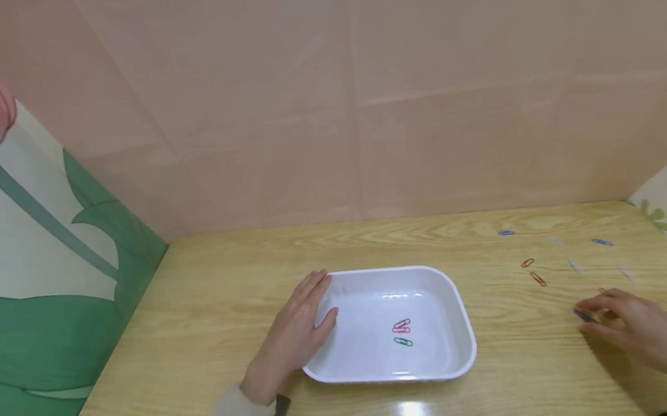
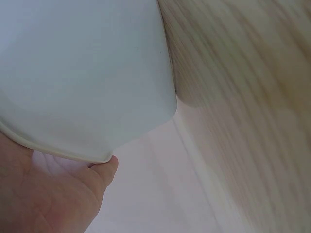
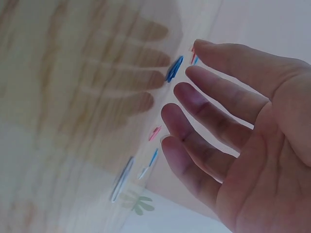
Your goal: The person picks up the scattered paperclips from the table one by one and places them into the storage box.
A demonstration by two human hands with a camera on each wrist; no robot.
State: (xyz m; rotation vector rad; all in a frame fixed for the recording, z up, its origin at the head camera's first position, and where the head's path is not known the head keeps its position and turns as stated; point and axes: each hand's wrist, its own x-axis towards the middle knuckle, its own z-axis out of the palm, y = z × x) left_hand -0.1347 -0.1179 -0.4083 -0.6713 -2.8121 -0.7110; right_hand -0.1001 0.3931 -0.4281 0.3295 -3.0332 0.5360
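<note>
In the head view my left hand (image 1: pixel 296 332) rests on the left rim of a white tray (image 1: pixel 463 328), fingers laid along the far left corner and thumb over the inside. From the left wrist, the hand (image 2: pixel 53 194) shows against the tray's outer edge, a fingertip at the rim. Pink-red paper clips (image 1: pixel 402 327) and a green paper clip (image 1: pixel 403 341) lie in the tray. To the right, my right hand (image 1: pixel 630 322) hovers low over the table with fingers loosely spread. Near its fingertips is a blue paper clip (image 3: pixel 174 69), lying on the wood.
Beyond the right hand, loose paper clips are scattered: two orange-red ones, the nearer paper clip (image 1: pixel 538 279) tilted, a blue paper clip (image 1: pixel 602 242), another blue paper clip (image 1: pixel 506 233), and several pale ones. A pinkish backdrop (image 1: pixel 357 134) stands behind the wooden table (image 1: pixel 218 308).
</note>
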